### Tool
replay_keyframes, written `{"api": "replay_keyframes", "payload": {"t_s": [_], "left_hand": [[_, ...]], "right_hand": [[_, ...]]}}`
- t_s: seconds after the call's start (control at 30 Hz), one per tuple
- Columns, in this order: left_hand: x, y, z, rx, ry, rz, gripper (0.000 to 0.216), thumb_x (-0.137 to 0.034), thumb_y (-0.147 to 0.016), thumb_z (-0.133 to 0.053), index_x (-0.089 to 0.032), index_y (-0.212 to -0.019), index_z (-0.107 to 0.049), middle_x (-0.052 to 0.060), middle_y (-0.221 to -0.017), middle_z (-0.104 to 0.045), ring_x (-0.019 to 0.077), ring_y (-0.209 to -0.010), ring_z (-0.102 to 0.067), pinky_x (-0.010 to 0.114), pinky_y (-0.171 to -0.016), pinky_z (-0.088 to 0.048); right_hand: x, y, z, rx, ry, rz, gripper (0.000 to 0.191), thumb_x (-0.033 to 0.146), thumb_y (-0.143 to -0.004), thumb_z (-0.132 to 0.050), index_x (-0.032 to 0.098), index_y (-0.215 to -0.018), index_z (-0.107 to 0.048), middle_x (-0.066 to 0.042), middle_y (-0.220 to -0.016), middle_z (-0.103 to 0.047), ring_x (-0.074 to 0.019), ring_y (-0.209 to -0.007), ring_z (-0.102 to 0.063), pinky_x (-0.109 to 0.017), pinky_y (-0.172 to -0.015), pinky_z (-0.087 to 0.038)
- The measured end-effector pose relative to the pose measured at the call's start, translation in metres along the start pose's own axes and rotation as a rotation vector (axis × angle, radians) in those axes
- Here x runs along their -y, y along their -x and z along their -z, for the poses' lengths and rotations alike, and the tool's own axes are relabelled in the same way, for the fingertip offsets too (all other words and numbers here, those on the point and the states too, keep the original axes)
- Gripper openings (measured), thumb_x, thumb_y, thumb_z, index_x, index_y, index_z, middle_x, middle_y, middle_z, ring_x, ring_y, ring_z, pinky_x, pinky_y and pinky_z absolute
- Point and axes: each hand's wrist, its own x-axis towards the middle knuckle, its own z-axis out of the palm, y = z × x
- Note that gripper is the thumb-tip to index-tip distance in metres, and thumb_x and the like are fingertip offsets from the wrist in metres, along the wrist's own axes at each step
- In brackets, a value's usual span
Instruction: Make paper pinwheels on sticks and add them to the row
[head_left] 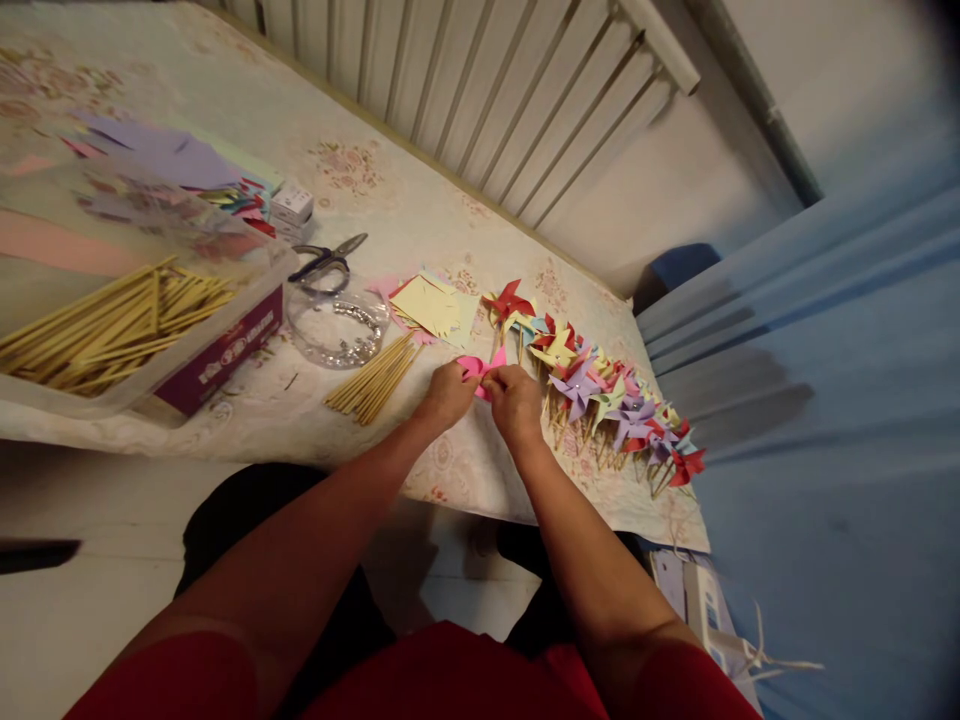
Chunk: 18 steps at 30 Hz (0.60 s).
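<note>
A bright pink paper pinwheel (491, 367), its blades partly folded, is held between my two hands near the table's front. My left hand (449, 394) pinches its left side, and my right hand (514, 400) grips it from the right. The fingers cover much of the paper, so its centre is hidden. Just left of my left hand lies a bundle of thin wooden sticks (375, 382). Behind the hands is a stack of pale yellow paper squares (429, 308). Finished pinwheels (577, 385) on sticks lie in a crowded row to the right of my right hand.
A clear round dish (339, 330) of small shiny pins stands at left, with scissors (324, 264) behind it. Farther left, a plastic box (150, 395) holds many sticks. A small white box (292, 204) and coloured paper (161, 150) lie beyond. A blue curtain (817, 400) borders the right.
</note>
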Motion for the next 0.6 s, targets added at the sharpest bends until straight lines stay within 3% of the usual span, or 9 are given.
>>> {"api": "replay_keyframes", "payload": {"t_s": [0.1, 0.27, 0.33, 0.4, 0.53, 0.6], "left_hand": [[0.000, -0.001, 0.000, 0.009, -0.004, -0.010, 0.017, -0.019, -0.076, -0.053, -0.018, -0.059, -0.048, -0.004, -0.055, -0.042, 0.0121, -0.061, -0.042, 0.024, -0.059, -0.034], [-0.003, 0.002, 0.002, 0.017, 0.018, 0.007, 0.017, -0.018, -0.075, -0.053, -0.018, -0.059, -0.047, -0.004, -0.058, -0.043, 0.0115, -0.061, -0.041, 0.024, -0.061, -0.034], [-0.003, 0.002, 0.002, 0.012, 0.025, 0.008, 0.017, -0.017, -0.075, -0.053, -0.018, -0.059, -0.046, -0.005, -0.058, -0.042, 0.0114, -0.061, -0.041, 0.024, -0.060, -0.033], [-0.004, 0.002, 0.003, 0.005, 0.019, 0.013, 0.018, -0.017, -0.075, -0.053, -0.018, -0.059, -0.046, -0.005, -0.057, -0.042, 0.0116, -0.060, -0.040, 0.024, -0.060, -0.032], [-0.002, 0.000, 0.002, 0.003, -0.013, 0.018, 0.023, -0.017, -0.076, -0.053, -0.019, -0.055, -0.044, -0.004, -0.055, -0.043, 0.0124, -0.060, -0.041, 0.025, -0.059, -0.032], [-0.001, -0.001, 0.001, -0.001, -0.009, 0.004, 0.024, -0.018, -0.077, -0.053, -0.019, -0.055, -0.044, -0.004, -0.055, -0.043, 0.0125, -0.061, -0.042, 0.025, -0.059, -0.032]], "right_hand": [[0.001, 0.000, 0.003, 0.009, 0.086, 0.081, 0.013, 0.025, -0.079, -0.056, 0.021, -0.070, -0.064, -0.005, -0.079, -0.064, -0.0190, -0.081, -0.056, -0.030, -0.077, -0.041], [-0.005, 0.001, -0.014, -0.019, -0.254, -0.273, 0.014, 0.028, -0.075, -0.056, 0.019, -0.065, -0.060, 0.002, -0.062, -0.058, -0.0141, -0.061, -0.050, -0.025, -0.060, -0.039], [-0.006, 0.000, -0.016, -0.002, -0.326, -0.331, 0.014, 0.029, -0.074, -0.056, 0.019, -0.065, -0.059, 0.003, -0.059, -0.056, -0.0132, -0.057, -0.048, -0.024, -0.057, -0.038], [-0.004, 0.000, -0.013, 0.013, -0.266, -0.252, 0.016, 0.029, -0.076, -0.055, 0.020, -0.064, -0.059, 0.002, -0.060, -0.056, -0.0137, -0.060, -0.049, -0.024, -0.059, -0.038], [0.001, 0.001, 0.000, -0.011, 0.057, 0.053, 0.015, 0.028, -0.080, -0.054, 0.021, -0.069, -0.062, -0.003, -0.076, -0.062, -0.0182, -0.078, -0.054, -0.029, -0.072, -0.041], [0.001, 0.000, 0.000, -0.021, 0.062, 0.057, 0.015, 0.028, -0.080, -0.055, 0.021, -0.069, -0.062, -0.004, -0.077, -0.062, -0.0184, -0.079, -0.054, -0.029, -0.073, -0.041]]}}
